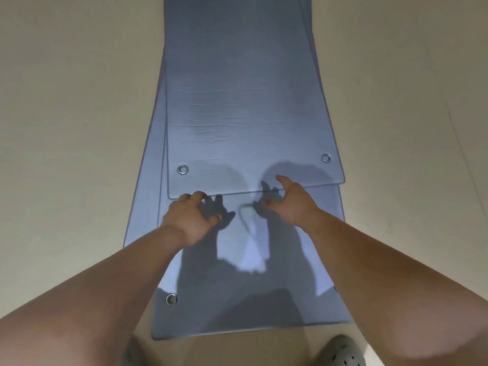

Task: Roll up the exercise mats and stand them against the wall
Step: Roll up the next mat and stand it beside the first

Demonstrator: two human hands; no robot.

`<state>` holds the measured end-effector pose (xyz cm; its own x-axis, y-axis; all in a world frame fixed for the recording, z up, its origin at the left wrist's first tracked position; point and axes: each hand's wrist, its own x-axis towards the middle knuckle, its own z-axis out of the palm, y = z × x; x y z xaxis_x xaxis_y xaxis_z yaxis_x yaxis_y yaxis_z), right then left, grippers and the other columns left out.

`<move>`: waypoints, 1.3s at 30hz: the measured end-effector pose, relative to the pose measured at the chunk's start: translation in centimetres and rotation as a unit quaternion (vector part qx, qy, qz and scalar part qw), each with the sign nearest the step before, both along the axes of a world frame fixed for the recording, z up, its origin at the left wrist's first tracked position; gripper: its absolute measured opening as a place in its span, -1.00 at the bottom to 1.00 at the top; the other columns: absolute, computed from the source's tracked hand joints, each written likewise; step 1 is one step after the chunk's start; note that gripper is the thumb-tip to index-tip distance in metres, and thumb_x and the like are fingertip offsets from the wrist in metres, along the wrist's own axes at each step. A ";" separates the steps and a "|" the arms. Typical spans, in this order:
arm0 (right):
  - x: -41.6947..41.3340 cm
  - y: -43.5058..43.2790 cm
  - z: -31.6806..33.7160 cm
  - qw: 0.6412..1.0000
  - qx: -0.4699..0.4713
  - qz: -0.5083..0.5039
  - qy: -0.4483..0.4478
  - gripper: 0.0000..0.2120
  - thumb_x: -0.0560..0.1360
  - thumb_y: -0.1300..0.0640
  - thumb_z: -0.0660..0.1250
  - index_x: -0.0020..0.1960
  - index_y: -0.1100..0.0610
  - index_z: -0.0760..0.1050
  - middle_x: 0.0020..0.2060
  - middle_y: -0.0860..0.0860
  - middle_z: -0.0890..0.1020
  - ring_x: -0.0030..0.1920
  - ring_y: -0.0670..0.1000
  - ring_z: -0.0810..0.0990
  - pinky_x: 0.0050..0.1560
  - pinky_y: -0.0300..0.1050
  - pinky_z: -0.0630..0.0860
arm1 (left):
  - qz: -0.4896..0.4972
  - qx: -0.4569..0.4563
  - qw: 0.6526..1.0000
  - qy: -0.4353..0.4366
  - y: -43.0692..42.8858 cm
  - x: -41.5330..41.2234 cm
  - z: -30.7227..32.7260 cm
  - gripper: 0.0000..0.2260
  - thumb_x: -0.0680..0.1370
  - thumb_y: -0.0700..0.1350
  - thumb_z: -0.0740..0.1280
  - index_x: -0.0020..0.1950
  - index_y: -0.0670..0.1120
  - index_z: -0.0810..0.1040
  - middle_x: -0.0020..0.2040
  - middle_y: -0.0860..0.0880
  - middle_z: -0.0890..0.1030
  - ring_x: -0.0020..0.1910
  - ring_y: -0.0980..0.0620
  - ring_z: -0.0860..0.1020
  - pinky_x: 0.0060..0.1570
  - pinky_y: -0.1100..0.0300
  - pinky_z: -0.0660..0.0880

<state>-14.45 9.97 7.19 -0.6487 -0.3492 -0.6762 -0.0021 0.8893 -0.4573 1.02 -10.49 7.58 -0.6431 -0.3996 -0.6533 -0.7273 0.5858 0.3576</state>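
Two blue-grey exercise mats lie flat on the floor, stacked one on the other. The upper mat (243,122) ends farther from me, with a metal eyelet (182,169) near each of its near corners. The lower mat (237,307) sticks out toward me. My left hand (190,217) hovers at the upper mat's near edge, fingers curled and touching or nearly touching the edge. My right hand (287,202) is beside it at the same edge, fingers spread, thumb up. Neither hand clearly holds the mat.
Pale beige floor (66,128) surrounds the mats on both sides. My feet in light perforated clogs (340,352) stand just before the lower mat's near edge. Shadows of my arms fall on the lower mat.
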 end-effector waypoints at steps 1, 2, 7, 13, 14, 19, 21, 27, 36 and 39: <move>-0.4 -0.3 -2.3 1.000 0.000 0.000 0.007 -0.15 0.53 -0.13 0.48 0.66 -0.04 0.11 0.56 0.15 0.29 0.48 0.20 0.40 0.38 0.04 0.45 | -0.010 -0.006 1.000 0.002 -0.3 -0.8 -2.3 -0.38 0.53 0.22 0.37 0.53 0.07 0.31 0.45 -0.09 0.39 0.39 -0.19 0.41 0.29 -0.05 0.45; -0.9 -0.7 -4.5 1.000 0.000 0.004 0.015 -0.14 0.52 -0.13 0.49 0.66 -0.04 0.11 0.55 0.15 0.30 0.48 0.20 0.40 0.37 0.03 0.44 | -0.019 -0.011 1.000 0.005 -0.5 -1.5 -4.5 -0.37 0.52 0.23 0.36 0.53 0.06 0.31 0.43 -0.09 0.40 0.38 -0.19 0.41 0.28 -0.05 0.45; -3.3 -1.6 -12.3 0.997 0.019 0.034 0.065 -0.15 0.51 -0.15 0.47 0.65 -0.04 0.12 0.51 0.18 0.34 0.47 0.24 0.39 0.41 0.05 0.41 | -0.092 -0.074 0.993 0.014 -1.6 -5.1 -12.9 -0.35 0.50 0.22 0.39 0.51 0.04 0.31 0.41 -0.09 0.38 0.35 -0.23 0.39 0.27 -0.10 0.44; -3.8 -1.1 -15.7 0.982 0.067 0.149 0.098 -0.32 0.59 -0.02 0.35 0.63 -0.11 0.15 0.59 0.09 0.22 0.55 0.21 0.24 0.49 0.13 0.33 | -0.178 -0.152 0.972 0.018 -1.7 -5.3 -16.7 -0.42 0.47 0.19 0.39 0.43 0.19 0.24 0.44 0.00 0.24 0.34 -0.19 0.33 0.22 -0.13 0.40; -4.1 -1.3 -16.1 0.975 0.077 0.176 0.111 -0.31 0.60 0.00 0.34 0.64 -0.14 0.12 0.63 0.07 0.14 0.61 0.18 0.13 0.53 0.16 0.28 | -0.181 -0.155 0.971 0.033 -2.0 -5.6 -17.2 -0.45 0.47 0.11 0.39 0.39 0.22 0.24 0.41 0.02 0.22 0.35 -0.16 0.31 0.18 -0.16 0.39; -7.0 -2.9 -17.8 0.940 0.164 0.267 0.138 -0.18 0.61 -0.02 0.33 0.68 -0.19 -0.12 0.67 0.02 -0.20 0.66 0.14 -0.20 0.58 0.35 0.04 | -0.163 -0.148 0.975 0.036 -3.5 -7.6 -19.2 -0.33 0.45 -0.03 0.44 0.48 0.24 0.22 0.37 0.06 0.23 0.26 -0.07 0.26 -0.09 -0.01 0.45; -8.0 -3.0 -18.1 0.927 0.181 0.292 0.154 -0.14 0.59 -0.09 0.35 0.67 -0.21 -0.15 0.67 0.04 -0.20 0.66 0.17 -0.17 0.57 0.37 0.05 | -0.171 -0.150 0.973 0.028 -3.7 -7.9 -19.5 -0.23 0.40 -0.02 0.50 0.52 0.25 0.21 0.37 0.07 0.23 0.27 -0.09 0.24 -0.10 0.04 0.42; -9.3 -2.6 -18.8 0.868 0.210 0.397 0.213 -0.22 0.66 -0.20 0.21 0.68 -0.06 -0.17 0.66 0.22 -0.10 0.63 0.31 0.02 0.56 0.26 0.12 | -0.184 -0.152 0.971 0.022 -4.4 -8.1 -19.5 -0.23 0.44 0.05 0.51 0.57 0.24 0.21 0.47 0.05 0.18 0.38 -0.11 0.21 0.06 -0.02 0.46; -7.6 -3.8 -17.3 0.830 0.207 0.426 0.293 -0.57 0.62 0.16 0.19 0.47 0.20 0.27 0.16 0.26 0.57 0.12 0.27 0.61 -0.12 0.02 0.40 | -0.180 -0.149 0.972 0.025 -4.0 -7.5 -19.5 -0.34 0.58 0.08 0.33 0.61 0.22 0.11 0.59 0.04 0.09 0.50 -0.10 0.13 0.24 -0.11 0.45; -7.1 -4.7 -16.3 0.818 0.231 0.419 0.319 -0.66 0.59 0.30 0.17 0.35 0.16 0.43 0.14 0.18 0.66 0.13 0.25 0.65 -0.10 0.00 0.39 | -0.188 -0.143 0.972 -0.005 -3.2 -7.1 -18.8 -0.25 0.53 0.17 0.33 0.63 0.17 0.02 0.62 0.02 0.03 0.54 -0.08 0.09 0.30 -0.14 0.41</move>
<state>-21.58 5.23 -9.06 -0.5841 -0.6550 -0.4795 -0.8072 0.5307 0.2584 -6.09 -13.72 -11.24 -0.7728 -0.3031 -0.5576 -0.4450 0.8852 0.1356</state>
